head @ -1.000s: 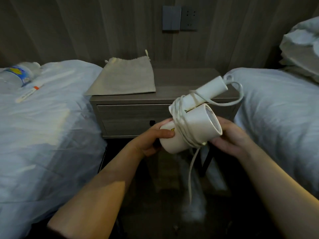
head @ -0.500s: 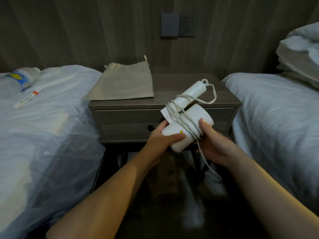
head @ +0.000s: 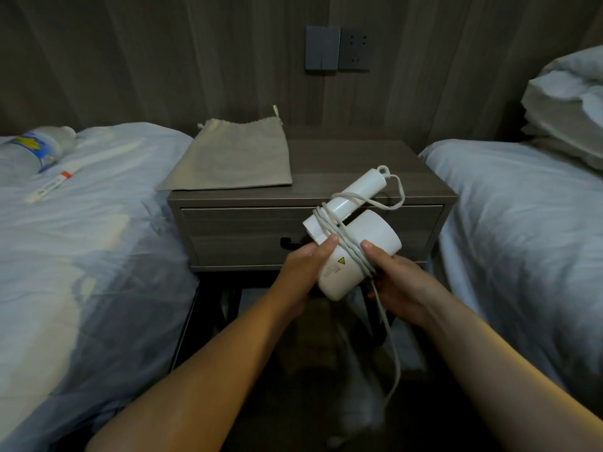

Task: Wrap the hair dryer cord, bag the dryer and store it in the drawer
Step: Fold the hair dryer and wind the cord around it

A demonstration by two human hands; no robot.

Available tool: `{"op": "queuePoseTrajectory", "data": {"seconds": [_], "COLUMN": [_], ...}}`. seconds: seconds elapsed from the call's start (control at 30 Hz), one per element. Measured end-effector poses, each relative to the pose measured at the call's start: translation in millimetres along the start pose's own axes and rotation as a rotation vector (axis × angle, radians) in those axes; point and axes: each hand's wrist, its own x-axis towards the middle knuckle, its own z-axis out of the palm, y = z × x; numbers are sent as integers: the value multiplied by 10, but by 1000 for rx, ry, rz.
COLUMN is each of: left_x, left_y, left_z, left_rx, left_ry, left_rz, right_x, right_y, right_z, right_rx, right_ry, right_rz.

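I hold a white hair dryer (head: pixel 375 236) in front of the nightstand, handle pointing up and away. Its white cord (head: pixel 342 243) is looped several times around the barrel, and a loose end (head: pixel 393 347) hangs down toward the floor. My left hand (head: pixel 306 265) grips the rear of the barrel. My right hand (head: pixel 396 282) holds the barrel's right side, thumb pressed on the wrapped loops, with the loose end running out under it. A beige drawstring bag (head: pixel 235 161) lies flat on the nightstand's left half. The drawer (head: pixel 248 236) with a dark handle is closed.
The wooden nightstand (head: pixel 342 164) stands between two beds with white covers, one on the left (head: pixel 81 256) and one on the right (head: pixel 528 230). A water bottle (head: pixel 32 151) and a thin white packet (head: pixel 52 184) lie on the left bed. Pillows (head: pixel 571 102) sit far right.
The dryer has moved lower and farther from me, with the barrel turned so its side label shows. My right hand shifted up onto the wrapped loops; the loose cord end now hangs to the right.
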Motion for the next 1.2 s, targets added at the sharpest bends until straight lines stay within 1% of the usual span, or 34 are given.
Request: {"op": "queuePoseTrajectory", "data": {"seconds": [0.1,0.17,0.3,0.37,0.43,0.47,0.53,0.63,0.8,0.9,0.97,1.03,1.13,1.2], "left_x": [-18,-21,-52,-67,-79,-86,-92,-93,-105,-103,-92,-80,-60,-42], "left_y": [7,-9,-13,7,37,59,118,212,275,304,316,321,331,335], "left_z": [28,23,0,5,20,28,21,-25,-80,-117,-149,-167,-187,-200], "left_rx": [28,54,81,83,78,75,110,173,333,361,382,381,361,368], "left_ry": [28,34,12,-28,-69,-77,-60,-23,60,98,117,128,132,136], "left_rz": [34,43,34,33,21,30,80,158,291,315,325,327,311,312], "right_x": [4,-5,-32,-39,-73,-100,-150,-186,-220,-262,-263,-237,-202,-202], "right_y": [2,0,-27,-67,-141,-186,-276,-373,-470,-519,-532,-515,-493,-506], "right_z": [-8,1,0,2,-15,-26,-77,-185,-217,-236,-252,-255,-200,-182], "right_rx": [100,74,-153,-261,-357,-410,-519,-542,-603,-746,-795,-794,-882,-933], "right_ry": [-48,-44,97,176,219,207,115,1,10,88,197,305,418,480], "right_rz": [22,45,63,62,78,84,83,100,116,127,45,-33,-142,-183]}}
